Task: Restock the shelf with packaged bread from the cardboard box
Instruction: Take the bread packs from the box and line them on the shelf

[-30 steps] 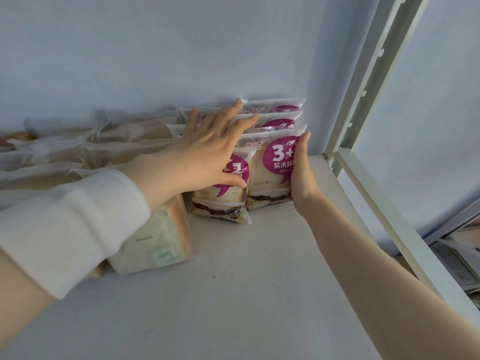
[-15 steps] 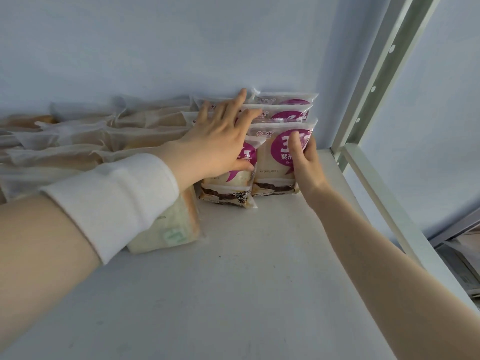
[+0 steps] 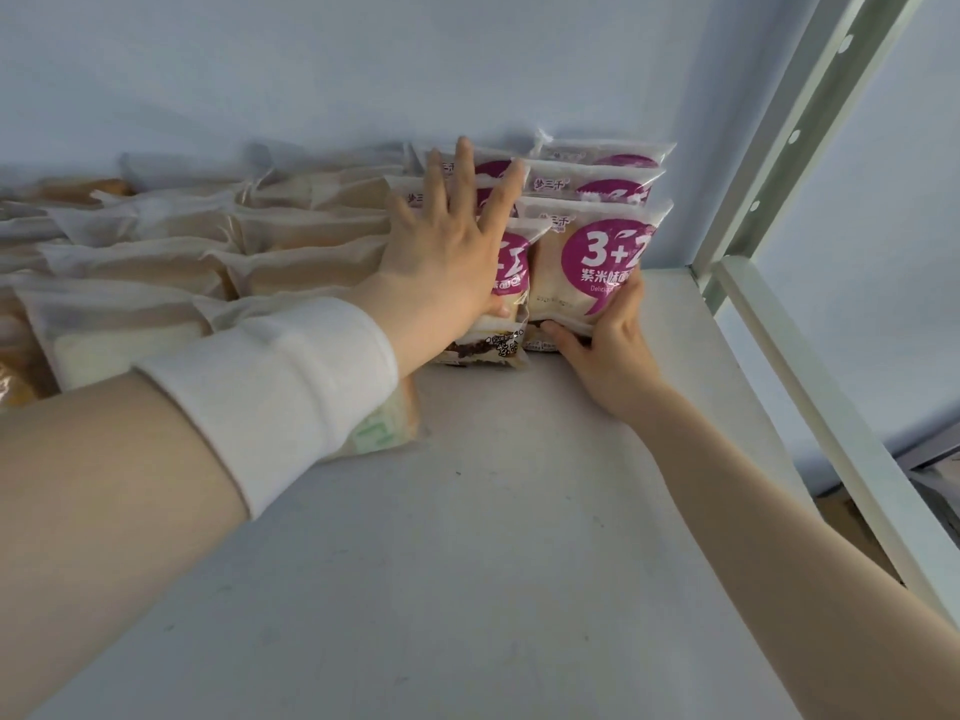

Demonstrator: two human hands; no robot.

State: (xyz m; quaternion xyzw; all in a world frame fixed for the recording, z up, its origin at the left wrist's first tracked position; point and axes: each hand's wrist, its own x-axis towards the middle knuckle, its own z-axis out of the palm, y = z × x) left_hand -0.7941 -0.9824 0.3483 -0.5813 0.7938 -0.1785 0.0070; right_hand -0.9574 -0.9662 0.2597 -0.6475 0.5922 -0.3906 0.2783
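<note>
Two rows of purple-labelled bread packets stand upright at the back right of the white shelf (image 3: 519, 537). My left hand (image 3: 447, 257) lies flat with fingers spread against the front packet of the left row (image 3: 506, 298). My right hand (image 3: 608, 340) cups the lower right corner of the front packet of the right row (image 3: 592, 262), thumb under its bottom edge. Further purple packets (image 3: 597, 184) stand behind it against the back wall. The cardboard box is out of view.
Several rows of pale, plain-wrapped bread packets (image 3: 182, 262) fill the shelf's left side. One plain packet (image 3: 379, 433) lies under my left wrist. A white metal upright (image 3: 779, 158) and side rail (image 3: 831, 423) bound the shelf on the right.
My right hand slid down from the right packet's side to its lower corner. My left hand stayed pressed on the left packet. The view moved closer.
</note>
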